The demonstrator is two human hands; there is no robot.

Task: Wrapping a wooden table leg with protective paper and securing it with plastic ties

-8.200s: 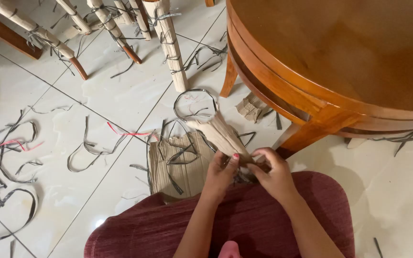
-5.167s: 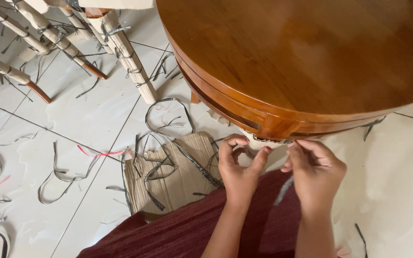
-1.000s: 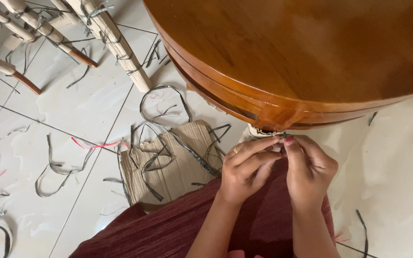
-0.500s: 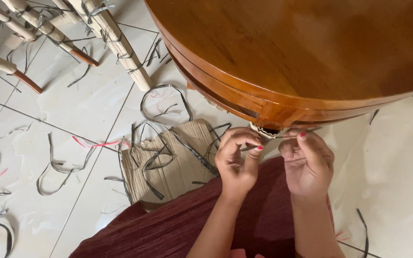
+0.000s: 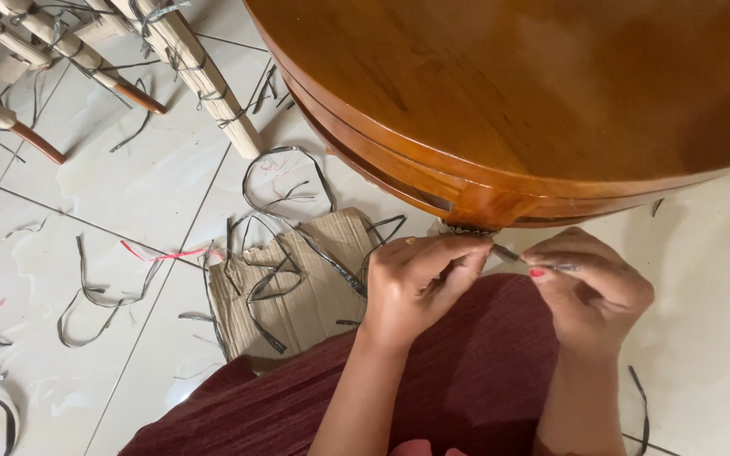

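Seen from above, a person sits on a pale tiled floor (image 5: 128,194) with a dark red cloth (image 5: 466,380) over the lap, working just under the rim of a round wooden table (image 5: 551,84). The left hand (image 5: 416,287) and right hand (image 5: 589,283) meet below the table edge, each pinching one end of a thin grey strip (image 5: 509,253) stretched between them. The left fingers (image 5: 454,253) are curled closed around the strip near the wrapped top of a table leg; the right fingertips (image 5: 542,268) are pressed shut on its other end. The work seems to go best with the strip kept taut and pulled steadily rather than jerked, so it does not snap. Torn cardboard (image 5: 297,287) and loose cut strips (image 5: 86,295) lie on the floor to the left.
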